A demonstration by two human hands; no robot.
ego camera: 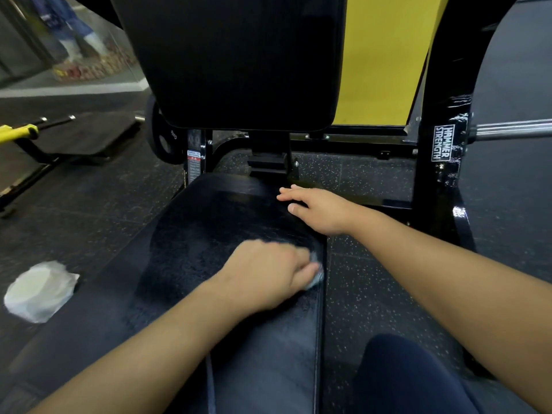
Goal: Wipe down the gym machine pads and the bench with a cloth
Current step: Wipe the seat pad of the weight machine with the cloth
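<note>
A long black seat pad (209,234) runs from the bottom of the view up to an upright black back pad (239,61). My left hand (268,273) presses a small pale cloth (316,273) onto the seat pad near its right edge; only a corner of the cloth shows past my fingers, and the hand is blurred. A damp, speckled patch covers the pad around it. My right hand (319,210) lies flat on the far right edge of the seat pad, fingers spread, holding nothing.
A white packet in clear plastic (38,291) lies on the dark speckled floor to the left. The black machine frame (442,162) and a chrome bar (513,131) stand at right. A weight plate (162,135) and a yellow-handled bench (59,135) are at left. A person's legs (71,28) show far left.
</note>
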